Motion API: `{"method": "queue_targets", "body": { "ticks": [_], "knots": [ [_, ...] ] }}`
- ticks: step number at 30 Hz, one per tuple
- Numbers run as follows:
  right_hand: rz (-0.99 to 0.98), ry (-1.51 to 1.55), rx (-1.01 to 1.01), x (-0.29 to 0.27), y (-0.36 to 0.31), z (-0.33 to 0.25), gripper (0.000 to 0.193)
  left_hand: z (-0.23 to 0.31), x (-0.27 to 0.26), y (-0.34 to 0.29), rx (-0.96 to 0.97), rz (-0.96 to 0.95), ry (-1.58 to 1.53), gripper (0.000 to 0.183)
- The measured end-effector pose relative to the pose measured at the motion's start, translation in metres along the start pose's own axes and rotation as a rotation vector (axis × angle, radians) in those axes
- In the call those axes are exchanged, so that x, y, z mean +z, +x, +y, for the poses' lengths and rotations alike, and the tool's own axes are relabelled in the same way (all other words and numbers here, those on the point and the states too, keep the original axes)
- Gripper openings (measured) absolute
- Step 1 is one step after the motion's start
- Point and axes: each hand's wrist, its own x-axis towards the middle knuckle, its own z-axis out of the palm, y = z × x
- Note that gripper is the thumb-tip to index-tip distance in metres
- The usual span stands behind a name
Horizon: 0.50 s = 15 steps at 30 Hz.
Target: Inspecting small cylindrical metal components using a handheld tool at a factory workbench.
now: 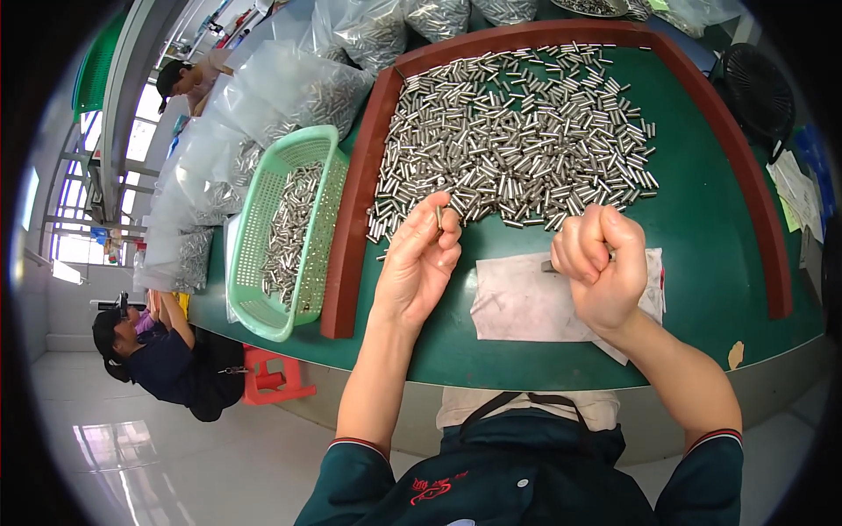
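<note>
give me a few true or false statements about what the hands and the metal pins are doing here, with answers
1. The left hand pinches one small metal pin between its fingertips. True.
2. The right hand lies flat and open on the table. False: it is closed in a fist above the white cloth.
3. The green basket is empty. False: it holds a run of metal pins.
4. The big heap of pins lies on the green surface inside the brown raised border. True.
5. The basket sits inside the brown border. False: it sits outside it, to the left.
</note>
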Motion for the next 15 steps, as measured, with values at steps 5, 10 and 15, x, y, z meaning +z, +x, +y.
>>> {"method": "queue_targets", "body": {
  "ticks": [5,10,15],
  "knots": [
    [-0.006,-0.018,0.013,0.001,0.0,-0.002,0.037,0.005,-0.003,0.002,0.136,0.102,0.17,0.019],
    [0.0,-0.024,0.026,0.001,0.001,-0.002,0.037,-0.003,0.007,0.005,0.499,0.376,1.342,0.016],
    [0.013,-0.039,0.03,0.003,0.001,0.001,0.038,-0.013,0.008,0.013,0.653,0.375,1.773,0.021]
  ]
}}
